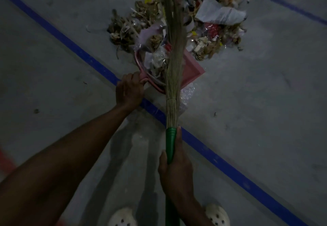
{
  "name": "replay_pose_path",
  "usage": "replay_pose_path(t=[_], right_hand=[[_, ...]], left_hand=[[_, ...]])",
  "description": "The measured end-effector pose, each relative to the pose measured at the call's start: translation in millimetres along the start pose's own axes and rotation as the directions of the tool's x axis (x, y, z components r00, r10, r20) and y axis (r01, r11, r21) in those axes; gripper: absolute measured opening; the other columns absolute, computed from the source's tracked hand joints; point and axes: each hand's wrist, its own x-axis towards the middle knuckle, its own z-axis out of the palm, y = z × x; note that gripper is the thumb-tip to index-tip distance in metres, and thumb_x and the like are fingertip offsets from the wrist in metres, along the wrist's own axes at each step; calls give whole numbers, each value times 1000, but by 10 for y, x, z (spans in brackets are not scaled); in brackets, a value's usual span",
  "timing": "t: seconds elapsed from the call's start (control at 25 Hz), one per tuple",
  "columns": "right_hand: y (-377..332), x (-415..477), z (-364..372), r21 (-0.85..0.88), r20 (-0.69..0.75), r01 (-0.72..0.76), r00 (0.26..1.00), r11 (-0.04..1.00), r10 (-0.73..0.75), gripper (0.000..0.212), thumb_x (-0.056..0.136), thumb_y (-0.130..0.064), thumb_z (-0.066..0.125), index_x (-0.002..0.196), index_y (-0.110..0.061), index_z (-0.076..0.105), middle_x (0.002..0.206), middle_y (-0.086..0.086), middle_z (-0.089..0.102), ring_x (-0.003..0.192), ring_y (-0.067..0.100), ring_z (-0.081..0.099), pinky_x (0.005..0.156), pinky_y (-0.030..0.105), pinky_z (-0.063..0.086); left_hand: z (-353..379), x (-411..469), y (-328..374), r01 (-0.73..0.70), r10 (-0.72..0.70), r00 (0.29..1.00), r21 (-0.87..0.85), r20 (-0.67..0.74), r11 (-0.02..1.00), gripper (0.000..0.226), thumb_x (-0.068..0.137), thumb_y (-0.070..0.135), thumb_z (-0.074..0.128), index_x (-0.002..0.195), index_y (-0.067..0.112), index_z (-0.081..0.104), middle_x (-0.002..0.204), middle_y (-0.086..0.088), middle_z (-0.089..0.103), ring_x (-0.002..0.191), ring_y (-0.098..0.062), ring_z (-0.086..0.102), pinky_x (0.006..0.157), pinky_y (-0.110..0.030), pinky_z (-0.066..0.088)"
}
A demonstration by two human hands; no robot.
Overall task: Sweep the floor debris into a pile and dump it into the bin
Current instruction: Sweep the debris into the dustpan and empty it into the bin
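Right beneath the person's chest, the right hand [175, 172] is clamped round the green broom handle [170, 140], fingers curled about it and the thumb laid along its side toward the bristles. From that grip the grass broom [174, 62] runs almost straight away from the person. Its long axis points at the debris pile [212, 22], and its bristles lie over the pink dustpan [192, 68] with the tips reaching well into the heap. The left hand [130, 91] is stretched further out and is the nearer of the two to the rubbish. Its fingers are wrapped tight on the dustpan's handle [142, 77] at the pan's near-left corner. The pan sits between the hands and the pile, with its open edge turned toward the heap, and it already carries a load of paper and plastic scraps. It looks tipped up on the left side, though how far it is off the concrete floor [265, 84] is hard to tell in this dim light. Most of the debris lies beyond the pan, including a crumpled white sheet [219, 13] at the far right. A scrap of bubble wrap [187, 93] lies on the near side, just beside the blue floor line [70, 41] that passes under the broom. My guess is that the next stroke has to draw the bristles back along that same axis, toward the right hand, while the left hand keeps the pan's lip down. No bin is in sight. White clogs [218, 215] show at the bottom edge.
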Motion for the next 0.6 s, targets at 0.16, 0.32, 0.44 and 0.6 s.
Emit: replay_pose_path(t=[0.16,0.32,0.44,0.6], right_hand=[[-853,-773,-946,-22,78,-63,995,998,64,88,100,-30,56,153,-51,-12,97,-8,61,77,8,62,65,26,54],[-1765,-1530,-2028,-205,158,-54,984,977,87,88,100,-28,58,159,-38,-6,106,-7,57,83,5,59,76,25,53],[-2379,-2095,-2704,-356,239,12,968,934,78,86,100,-21,57,161,-35,-3,111,3,63,83,12,62,67,28,54],[-2863,-2673,-3544,-515,377,152,924,843,64,85,96,-11,59,161,-30,8,101,8,59,72,15,59,56,29,51]], left_hand=[[-999,-336,524,138,-131,989,-108,70,985,38,98,35,42,105,5,65,91,-17,66,78,-35,60,60,-37,44],[-2401,-495,1045,305,-291,948,-109,131,946,25,95,28,55,103,7,65,91,-17,66,83,-38,61,64,-41,47],[-3410,-705,1377,392,-386,916,-43,107,919,26,92,31,61,106,9,65,91,-18,66,86,-39,61,67,-43,48],[-4642,-1195,1733,578,-570,802,5,179,816,32,96,36,51,111,9,60,103,-16,65,97,-37,59,77,-44,46]])
